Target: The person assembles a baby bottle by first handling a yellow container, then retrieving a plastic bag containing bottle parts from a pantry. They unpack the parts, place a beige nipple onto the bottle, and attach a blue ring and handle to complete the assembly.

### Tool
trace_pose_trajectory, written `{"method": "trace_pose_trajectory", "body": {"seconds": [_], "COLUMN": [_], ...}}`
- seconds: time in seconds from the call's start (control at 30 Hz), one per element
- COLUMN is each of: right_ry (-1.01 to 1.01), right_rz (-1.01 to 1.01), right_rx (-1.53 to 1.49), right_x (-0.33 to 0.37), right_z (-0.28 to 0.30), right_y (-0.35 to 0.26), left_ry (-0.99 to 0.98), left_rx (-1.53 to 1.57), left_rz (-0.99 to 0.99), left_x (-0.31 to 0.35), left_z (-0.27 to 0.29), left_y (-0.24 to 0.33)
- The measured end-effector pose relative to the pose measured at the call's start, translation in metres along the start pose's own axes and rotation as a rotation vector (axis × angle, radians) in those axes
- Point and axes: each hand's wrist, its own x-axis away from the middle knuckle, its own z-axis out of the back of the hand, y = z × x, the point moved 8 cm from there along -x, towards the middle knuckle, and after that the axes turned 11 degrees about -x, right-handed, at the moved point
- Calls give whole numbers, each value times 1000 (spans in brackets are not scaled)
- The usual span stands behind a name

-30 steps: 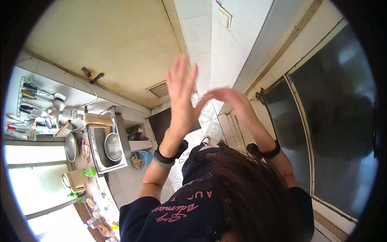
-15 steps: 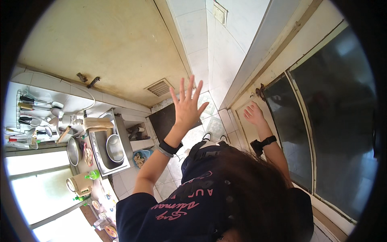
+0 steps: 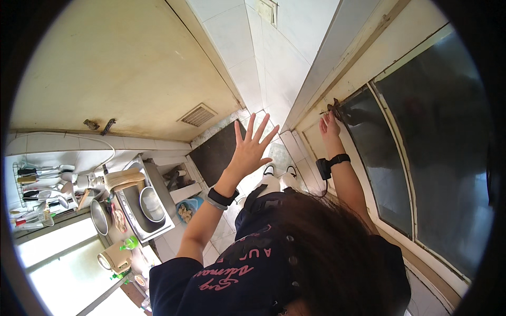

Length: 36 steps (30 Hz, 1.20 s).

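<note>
My left hand [image 3: 250, 152] is raised over the floor with its fingers spread wide, and nothing is in it. A dark band circles that wrist. At the right, my right hand [image 3: 330, 125] has its fingers up against a dark metal door latch [image 3: 335, 107]. The fingers are drawn in round the latch's lower end; their exact hold is small in the picture. This latch sits on the cream frame of a door with dark glass panes [image 3: 443, 131]. A black device is strapped to my right wrist.
A steel sink [image 3: 141, 203] holding a metal basin [image 3: 152, 204] stands at the left. Ladles and other utensils [image 3: 50, 184] hang on a rack beyond it. A blue basket [image 3: 191, 208] sits below the counter. A dark mat [image 3: 213, 155] lies on the tiled floor before a pale yellow door [image 3: 105, 63].
My right hand has moved up and forward to the door latch, its fingers now touching it. My left hand stays spread and has shifted slightly right and nearer.
</note>
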Motion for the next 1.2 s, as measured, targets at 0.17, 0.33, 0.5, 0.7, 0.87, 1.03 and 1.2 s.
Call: {"method": "trace_pose_trajectory", "body": {"seconds": [0.17, 0.33, 0.5, 0.7, 0.87, 1.03, 1.2], "right_ry": [13, -5, -85, -79, 111, 69, 124], "right_rz": [97, 144, 376, 262, 277, 141, 178], "right_rx": [144, 158, 121, -526, -412, -424, -512], "right_x": [-6, -28, -51, -81, -78, -94, -147], "right_z": [-10, -14, -8, -9, -17, -32, -7], "right_y": [-5, 8, 12, 31, 27, -16, -95], "left_ry": [167, 211, 305, 283, 176, 34, 19], "left_rx": [129, 208, 359, 525, 610, 616, 651], "left_rz": [12, -30, -58, 52, 45, -24, -157], "left_x": [5, 8, 9, 4, 4, -17, -67], "left_z": [9, 16, 27, 20, 2, 2, 28], "left_y": [7, 10, -7, -35, -37, -11, 61]}}
